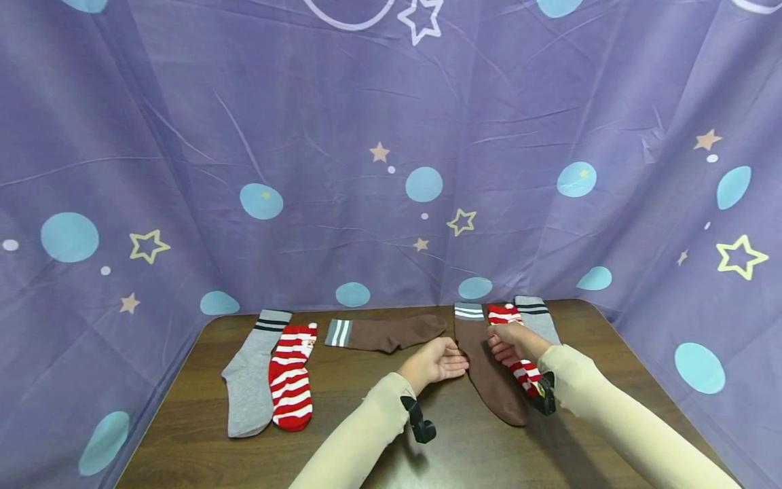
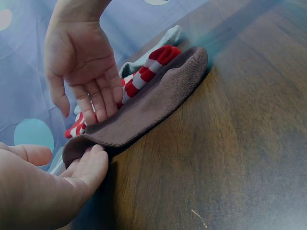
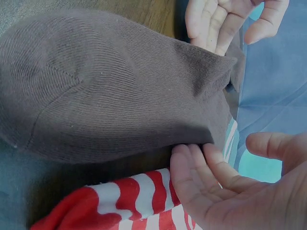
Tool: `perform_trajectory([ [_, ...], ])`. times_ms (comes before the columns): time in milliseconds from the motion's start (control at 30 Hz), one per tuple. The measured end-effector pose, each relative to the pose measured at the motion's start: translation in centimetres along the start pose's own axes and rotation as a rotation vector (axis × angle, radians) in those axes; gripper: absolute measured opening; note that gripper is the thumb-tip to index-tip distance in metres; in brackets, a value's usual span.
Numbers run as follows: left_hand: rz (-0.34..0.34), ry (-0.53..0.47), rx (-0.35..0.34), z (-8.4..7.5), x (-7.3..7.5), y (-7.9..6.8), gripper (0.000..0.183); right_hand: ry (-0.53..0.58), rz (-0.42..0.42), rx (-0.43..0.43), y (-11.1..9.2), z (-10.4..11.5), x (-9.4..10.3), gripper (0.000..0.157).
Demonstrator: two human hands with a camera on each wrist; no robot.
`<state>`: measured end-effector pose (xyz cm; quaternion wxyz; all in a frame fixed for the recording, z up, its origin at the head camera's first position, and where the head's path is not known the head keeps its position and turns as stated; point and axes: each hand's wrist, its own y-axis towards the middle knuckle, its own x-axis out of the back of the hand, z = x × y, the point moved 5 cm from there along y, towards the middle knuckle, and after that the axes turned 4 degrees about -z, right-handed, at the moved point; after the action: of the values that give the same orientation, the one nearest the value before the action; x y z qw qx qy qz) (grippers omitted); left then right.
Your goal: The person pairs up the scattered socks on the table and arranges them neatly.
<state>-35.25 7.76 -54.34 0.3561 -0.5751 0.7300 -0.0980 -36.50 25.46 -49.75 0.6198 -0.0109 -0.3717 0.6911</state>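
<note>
A brown sock (image 1: 493, 384) with a grey cuff and white stripes lies lengthwise between my two hands at the right of the table. My left hand (image 1: 435, 361) is at its left edge; in the left wrist view the fingertips (image 2: 98, 155) touch the sock's raised edge, thumb apart. On the other side, my right hand (image 1: 516, 341) has its fingertips (image 3: 211, 151) against the sock's edge, fingers extended. Under and beside that hand lies a red-and-white striped sock (image 1: 525, 373), partly covered. Farther right, a grey sock (image 1: 540, 322) with black stripes is partly hidden by the arm.
Another brown sock (image 1: 391, 333) lies sideways near the table's back edge. At the left lie a second grey sock (image 1: 250, 384) and a second red-and-white sock (image 1: 292, 380). A purple patterned curtain (image 1: 342, 156) hangs behind the wooden table (image 1: 201, 407).
</note>
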Motion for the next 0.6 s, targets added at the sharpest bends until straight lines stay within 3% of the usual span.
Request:
perform_trajectory([
  [133,-0.003,0.0,0.002,0.0,-0.1,-0.1,0.054,0.022,-0.001,-0.004,0.0,0.0,-0.1,0.042],
  [400,0.004,0.011,-0.002,0.2,-0.3,0.0,0.061,0.021,0.056,-0.02,0.1,-0.4,-0.8,0.055],
  [600,0.0,0.014,-0.002,0.3,-0.3,0.2,0.064,0.013,0.044,-0.01,0.2,-0.8,-1.0,0.049],
])
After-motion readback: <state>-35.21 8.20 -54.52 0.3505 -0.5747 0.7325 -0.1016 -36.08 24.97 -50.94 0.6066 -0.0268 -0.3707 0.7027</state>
